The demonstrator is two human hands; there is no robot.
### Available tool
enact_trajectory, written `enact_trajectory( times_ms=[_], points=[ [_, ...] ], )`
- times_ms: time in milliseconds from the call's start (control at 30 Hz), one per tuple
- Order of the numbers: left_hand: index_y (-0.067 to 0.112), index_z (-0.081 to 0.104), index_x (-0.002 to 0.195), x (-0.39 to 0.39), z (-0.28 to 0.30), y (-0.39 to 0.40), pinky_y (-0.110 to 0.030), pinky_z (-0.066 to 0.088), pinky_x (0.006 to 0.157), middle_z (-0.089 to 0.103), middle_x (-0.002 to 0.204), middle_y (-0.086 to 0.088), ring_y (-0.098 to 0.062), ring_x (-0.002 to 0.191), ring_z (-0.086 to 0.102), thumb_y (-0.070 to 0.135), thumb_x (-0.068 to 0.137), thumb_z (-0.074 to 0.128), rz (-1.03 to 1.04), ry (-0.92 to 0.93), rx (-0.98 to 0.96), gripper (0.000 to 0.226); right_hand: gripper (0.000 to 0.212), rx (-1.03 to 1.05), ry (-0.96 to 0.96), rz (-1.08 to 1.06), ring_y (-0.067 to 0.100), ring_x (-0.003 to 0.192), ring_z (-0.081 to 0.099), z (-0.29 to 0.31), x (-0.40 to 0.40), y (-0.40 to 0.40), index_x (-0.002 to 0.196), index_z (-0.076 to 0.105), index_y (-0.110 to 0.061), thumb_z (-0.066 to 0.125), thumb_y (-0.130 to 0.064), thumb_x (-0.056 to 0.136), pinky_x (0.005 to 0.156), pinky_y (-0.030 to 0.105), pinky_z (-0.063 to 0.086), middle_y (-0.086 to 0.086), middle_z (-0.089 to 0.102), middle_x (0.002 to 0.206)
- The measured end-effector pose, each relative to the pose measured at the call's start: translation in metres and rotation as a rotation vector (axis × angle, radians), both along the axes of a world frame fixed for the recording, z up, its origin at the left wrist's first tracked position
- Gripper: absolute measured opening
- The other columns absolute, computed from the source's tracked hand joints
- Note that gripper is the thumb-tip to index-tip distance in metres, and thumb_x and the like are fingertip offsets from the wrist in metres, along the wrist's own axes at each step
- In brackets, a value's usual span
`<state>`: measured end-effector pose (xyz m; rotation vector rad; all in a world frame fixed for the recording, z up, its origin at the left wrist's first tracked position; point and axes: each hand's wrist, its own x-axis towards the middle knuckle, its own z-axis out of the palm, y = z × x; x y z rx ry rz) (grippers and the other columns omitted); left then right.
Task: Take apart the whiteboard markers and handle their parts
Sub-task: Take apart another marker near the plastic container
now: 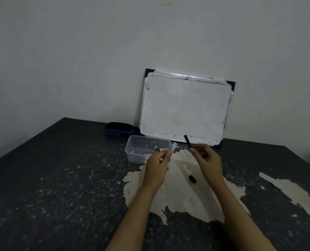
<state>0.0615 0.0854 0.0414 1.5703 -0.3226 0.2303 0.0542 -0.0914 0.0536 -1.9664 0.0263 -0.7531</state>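
Observation:
My left hand (157, 164) grips a pale, whitish marker barrel (173, 147) that sticks up past its fingertips, beside the clear tub. My right hand (206, 160) pinches a thin black marker part (187, 141) that points up and to the left. The two hands are a short way apart above the table. A black marker cap (192, 178) lies loose on the bare pale patch of the table, between and below the hands.
A clear plastic tub (132, 151) stands just left of my left hand. A small whiteboard (185, 107) leans on the wall behind. A blue eraser (119, 130) sits to its left. The dark table (60, 178) has worn, peeling patches.

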Motion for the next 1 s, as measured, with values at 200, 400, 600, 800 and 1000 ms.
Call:
enact_trajectory(
  times_ms=[200,400,600,800,1000],
  points=[
    [0.013,0.071,0.104,0.001,-0.010,-0.003,-0.025,0.047,0.067,0.062,0.085,-0.008,-0.010,0.068,0.053,0.033,0.098,0.052,-0.068,-0.036,0.179,0.028,0.010,0.742,0.120,0.121,0.011,0.056,0.050,0.004,-0.017,0.014,0.102,0.065,-0.014,0.061,-0.022,0.099,0.057,0.027,0.041,0.005,0.069,0.098],
    [0.020,0.072,0.106,-0.001,-0.012,-0.006,-0.024,0.043,0.067,0.063,0.089,-0.005,-0.008,0.070,0.053,0.037,0.096,0.054,-0.104,-0.029,0.255,0.027,0.018,0.791,0.242,0.150,0.010,0.050,0.043,-0.009,-0.018,0.015,0.105,0.067,-0.011,0.062,-0.027,0.098,0.054,0.029,0.034,0.005,0.072,0.106],
    [0.025,0.072,0.105,-0.002,-0.013,-0.005,-0.027,0.046,0.071,0.062,0.089,-0.003,-0.011,0.077,0.056,0.037,0.095,0.054,-0.107,-0.022,0.263,0.024,0.028,0.713,0.207,0.143,0.012,0.047,0.039,-0.009,-0.019,0.010,0.109,0.064,0.000,0.061,-0.026,0.099,0.055,0.031,0.034,0.001,0.076,0.099],
    [0.022,0.071,0.109,-0.003,-0.011,-0.004,-0.019,0.040,0.070,0.062,0.089,0.001,-0.005,0.077,0.056,0.037,0.096,0.053,-0.098,-0.045,0.307,0.027,0.024,0.603,0.197,0.147,0.010,0.043,0.038,-0.004,-0.023,0.009,0.104,0.062,0.001,0.062,-0.022,0.098,0.047,0.026,0.035,0.008,0.078,0.096],
    [0.020,0.071,0.109,-0.008,-0.010,-0.003,-0.018,0.041,0.070,0.060,0.087,0.003,-0.003,0.076,0.055,0.035,0.096,0.054,-0.105,-0.029,0.300,0.026,0.042,0.456,0.064,0.153,0.006,0.044,0.050,-0.005,-0.031,0.012,0.131,0.045,-0.024,0.066,-0.014,0.096,0.047,0.020,0.046,-0.001,0.075,0.075]
  ],
)
